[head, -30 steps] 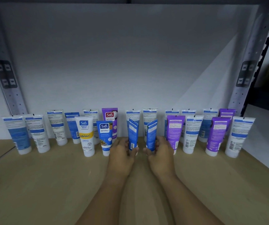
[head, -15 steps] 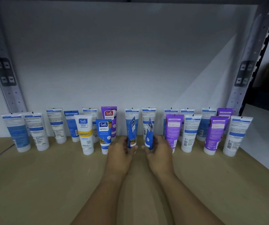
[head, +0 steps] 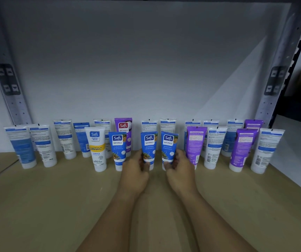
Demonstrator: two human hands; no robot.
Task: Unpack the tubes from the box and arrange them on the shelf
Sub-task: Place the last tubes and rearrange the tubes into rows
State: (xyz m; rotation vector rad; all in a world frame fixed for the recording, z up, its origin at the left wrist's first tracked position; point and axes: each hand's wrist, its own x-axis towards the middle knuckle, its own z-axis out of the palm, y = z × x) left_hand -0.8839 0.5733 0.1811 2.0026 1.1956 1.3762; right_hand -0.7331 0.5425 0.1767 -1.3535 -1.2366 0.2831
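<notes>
Hands (head: 157,170) round two upright tubes (head: 148,148)

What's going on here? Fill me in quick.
A person is stocking a wooden shelf with tubes. The left hand grips one blue tube and the right hand grips another blue tube, both upright, labels facing out, in the front row. Other tubes stand around them, including a white Vitamin C tube and a purple tube. No box is in view.
</notes>
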